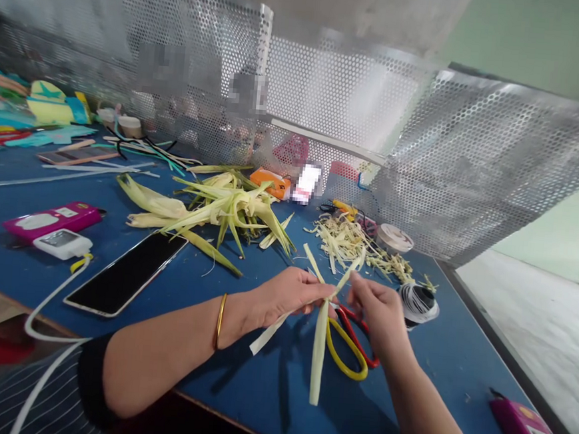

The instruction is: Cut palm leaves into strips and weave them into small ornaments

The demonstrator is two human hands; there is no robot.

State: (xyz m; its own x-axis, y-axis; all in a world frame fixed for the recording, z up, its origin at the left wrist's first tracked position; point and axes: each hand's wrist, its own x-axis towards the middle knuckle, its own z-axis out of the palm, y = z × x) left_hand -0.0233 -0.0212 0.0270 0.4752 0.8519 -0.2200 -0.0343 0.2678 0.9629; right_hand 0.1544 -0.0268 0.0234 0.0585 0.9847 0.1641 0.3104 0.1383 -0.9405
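My left hand pinches pale green husk strips where they cross, with ends hanging down and others pointing up. At the upper right strip, my right hand has its thumb and fingers pressed together by the husk. Scissors with one yellow and one red handle lie on the blue table just below the hands; their blades are mostly hidden. Behind the hands is a pile of thin husk shreds. Larger green husks are heaped farther back on the left.
A spool of black and white thread stands right of my right hand. A tablet, a magenta device and a white cable lie left. Perforated metal panels border the back. Another person's hand shows far left.
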